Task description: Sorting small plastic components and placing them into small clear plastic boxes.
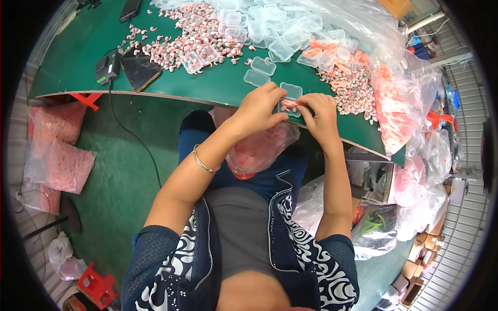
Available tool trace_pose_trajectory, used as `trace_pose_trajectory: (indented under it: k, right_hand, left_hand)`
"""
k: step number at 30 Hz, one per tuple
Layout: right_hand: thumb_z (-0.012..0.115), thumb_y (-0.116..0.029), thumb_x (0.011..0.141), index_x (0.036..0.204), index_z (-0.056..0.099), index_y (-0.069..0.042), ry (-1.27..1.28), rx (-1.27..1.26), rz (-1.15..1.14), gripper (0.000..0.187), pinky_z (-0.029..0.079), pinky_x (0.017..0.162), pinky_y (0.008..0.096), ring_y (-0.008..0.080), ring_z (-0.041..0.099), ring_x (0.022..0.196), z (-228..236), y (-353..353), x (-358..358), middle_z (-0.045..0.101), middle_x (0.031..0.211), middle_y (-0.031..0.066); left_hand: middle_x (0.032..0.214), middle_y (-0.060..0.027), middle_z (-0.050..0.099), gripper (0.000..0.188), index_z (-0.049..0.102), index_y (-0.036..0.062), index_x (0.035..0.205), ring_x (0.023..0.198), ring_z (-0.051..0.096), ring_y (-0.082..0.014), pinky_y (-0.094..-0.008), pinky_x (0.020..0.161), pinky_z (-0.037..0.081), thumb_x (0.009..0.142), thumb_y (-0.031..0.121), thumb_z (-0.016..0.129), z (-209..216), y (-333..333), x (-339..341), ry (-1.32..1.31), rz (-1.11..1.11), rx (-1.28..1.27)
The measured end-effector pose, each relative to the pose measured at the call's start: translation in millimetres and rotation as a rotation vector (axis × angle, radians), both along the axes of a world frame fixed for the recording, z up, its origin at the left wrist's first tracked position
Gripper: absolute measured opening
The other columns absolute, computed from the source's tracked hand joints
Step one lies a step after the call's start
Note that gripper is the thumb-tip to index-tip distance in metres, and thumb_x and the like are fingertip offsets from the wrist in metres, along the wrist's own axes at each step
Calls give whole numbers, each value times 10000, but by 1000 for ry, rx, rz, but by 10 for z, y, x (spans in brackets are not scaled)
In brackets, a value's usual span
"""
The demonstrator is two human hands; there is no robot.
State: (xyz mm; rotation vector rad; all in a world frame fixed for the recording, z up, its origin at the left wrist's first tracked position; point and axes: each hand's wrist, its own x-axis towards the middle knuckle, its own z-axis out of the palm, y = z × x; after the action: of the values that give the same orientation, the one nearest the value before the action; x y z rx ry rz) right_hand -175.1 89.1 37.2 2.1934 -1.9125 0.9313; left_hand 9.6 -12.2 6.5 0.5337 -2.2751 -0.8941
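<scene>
At the table's near edge lies an open small clear plastic box [291, 90], its lid folded back away from me. Inside its near half rests a bundle of pink-orange strands [288, 104]. My left hand [259, 108] grips the box's left side between thumb and fingers. From the right, my right hand [320, 115] pinches the strands at the box's right side; its fingertips partly cover them. A second open clear box [257, 78] sits just beyond my left hand, apart from it.
Loose pink-and-grey pieces [171, 52] spread over the green table [207, 85]. Clear boxes [282, 47] pile up at the back. More pieces and strands [353, 88] lie at right, beside a bag of pink strands [391, 114]. A pink bag [259, 150] hangs over my lap.
</scene>
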Motion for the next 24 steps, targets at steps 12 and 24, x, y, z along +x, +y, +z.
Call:
trace_pose_trajectory:
  k: [12,24]
  right_hand:
    - [640,-25,814,1039,698,-103,77,-9,9,246,403,820,402,242,598,908,-2,47,16,649,903,50]
    - [744,-7,769,1045,651,-21,-342,71,47,291,514,734,366,273,632,843,-87,-149,-73,640,958,113]
  left_hand:
    - [952,-127,579,484,625,30,1104,874,608,-330,-416,747,496,685,164,827,-8,15,5,14,19,-25]
    - [965,-138,584,515,602,47,1182,878,611,-337,-430,755,497,726,152,816,28,66,10,113,32,5]
